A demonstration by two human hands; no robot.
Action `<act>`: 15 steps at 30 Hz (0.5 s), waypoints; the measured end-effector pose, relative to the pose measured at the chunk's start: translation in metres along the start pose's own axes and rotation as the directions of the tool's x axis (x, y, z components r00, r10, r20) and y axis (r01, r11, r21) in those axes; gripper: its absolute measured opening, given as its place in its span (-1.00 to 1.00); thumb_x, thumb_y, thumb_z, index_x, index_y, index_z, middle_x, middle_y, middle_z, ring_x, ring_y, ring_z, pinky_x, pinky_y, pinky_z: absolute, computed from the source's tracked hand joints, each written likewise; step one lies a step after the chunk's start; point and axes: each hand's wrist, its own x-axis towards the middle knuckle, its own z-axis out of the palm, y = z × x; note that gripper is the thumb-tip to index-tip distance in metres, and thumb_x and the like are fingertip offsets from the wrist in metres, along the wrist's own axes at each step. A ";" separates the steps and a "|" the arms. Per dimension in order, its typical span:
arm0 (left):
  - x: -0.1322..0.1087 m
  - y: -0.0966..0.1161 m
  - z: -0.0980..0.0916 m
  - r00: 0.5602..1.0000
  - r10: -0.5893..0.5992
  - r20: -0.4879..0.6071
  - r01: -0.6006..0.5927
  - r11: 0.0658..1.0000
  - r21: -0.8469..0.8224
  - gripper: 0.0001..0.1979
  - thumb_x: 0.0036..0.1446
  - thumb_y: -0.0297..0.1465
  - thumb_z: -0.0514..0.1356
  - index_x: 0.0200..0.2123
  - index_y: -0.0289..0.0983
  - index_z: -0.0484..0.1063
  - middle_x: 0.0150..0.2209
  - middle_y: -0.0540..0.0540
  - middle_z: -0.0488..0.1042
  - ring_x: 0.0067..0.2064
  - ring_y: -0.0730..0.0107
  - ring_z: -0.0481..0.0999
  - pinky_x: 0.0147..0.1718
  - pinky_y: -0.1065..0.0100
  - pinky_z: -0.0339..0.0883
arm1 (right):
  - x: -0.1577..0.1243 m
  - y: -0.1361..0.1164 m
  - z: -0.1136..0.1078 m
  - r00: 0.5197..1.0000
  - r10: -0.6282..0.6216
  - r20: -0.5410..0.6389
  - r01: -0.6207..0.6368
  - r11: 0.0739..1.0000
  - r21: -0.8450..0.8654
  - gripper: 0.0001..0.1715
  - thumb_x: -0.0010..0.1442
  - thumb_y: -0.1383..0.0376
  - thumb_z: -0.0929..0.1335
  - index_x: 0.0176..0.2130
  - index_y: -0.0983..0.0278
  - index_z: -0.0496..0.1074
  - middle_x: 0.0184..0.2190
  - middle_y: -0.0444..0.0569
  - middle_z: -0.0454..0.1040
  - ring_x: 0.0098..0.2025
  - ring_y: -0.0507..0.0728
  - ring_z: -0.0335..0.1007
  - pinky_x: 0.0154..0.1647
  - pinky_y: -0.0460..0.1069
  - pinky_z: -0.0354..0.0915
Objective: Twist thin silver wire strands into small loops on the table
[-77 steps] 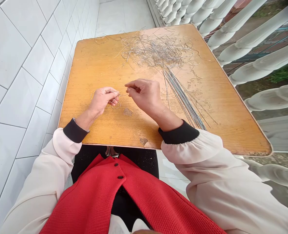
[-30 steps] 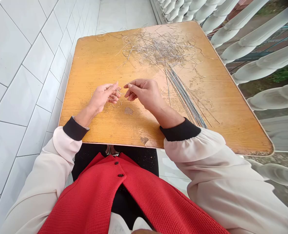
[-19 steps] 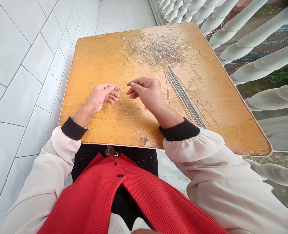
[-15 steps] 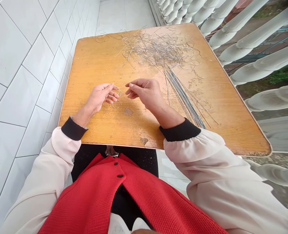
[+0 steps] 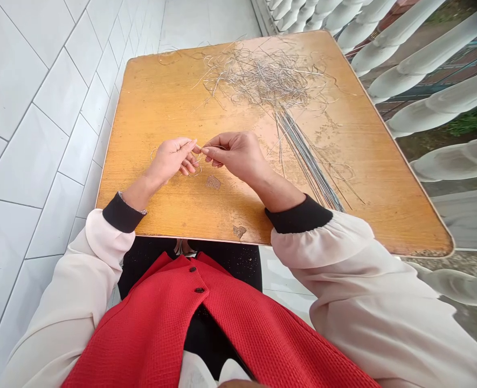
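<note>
Over the near left part of the wooden table [image 5: 149,102], my left hand [image 5: 174,159] pinches a thin, light-coloured wire [image 5: 200,170] between thumb and forefinger, its other fingers loosely curled. Bits of the wire curve out below the fingers and to the left of the hand. My right hand [image 5: 238,153] meets it from the right, thumb and forefinger closed on the same wire beside the left fingertips. Both pinches almost touch, and the exact spot of contact is too small to make out.
A tangled heap of thin wire [image 5: 278,81] lies toward the table's far side. From it a bundle of straight grey wires [image 5: 311,159] runs toward my right forearm. A white tiled wall [image 5: 32,140] stands on the left, a white balustrade [image 5: 416,113] on the right.
My right hand has moved slightly left, closing the gap to my left hand, and its fingers now pinch the wire. The table sits slightly differently in view.
</note>
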 end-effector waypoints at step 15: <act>-0.001 0.004 -0.009 1.000 0.007 0.014 -0.004 0.982 -0.191 -0.80 0.45 -0.33 0.23 -0.23 -0.33 0.50 -0.44 0.01 0.61 -0.47 0.61 0.61 -0.52 0.59 0.32 | 0.004 0.002 -0.005 0.999 0.032 0.022 -0.036 0.977 0.212 -0.67 0.27 0.31 0.56 -0.48 0.26 0.50 -0.53 -0.09 0.55 -0.55 -0.04 0.38 -0.50 -0.11 0.39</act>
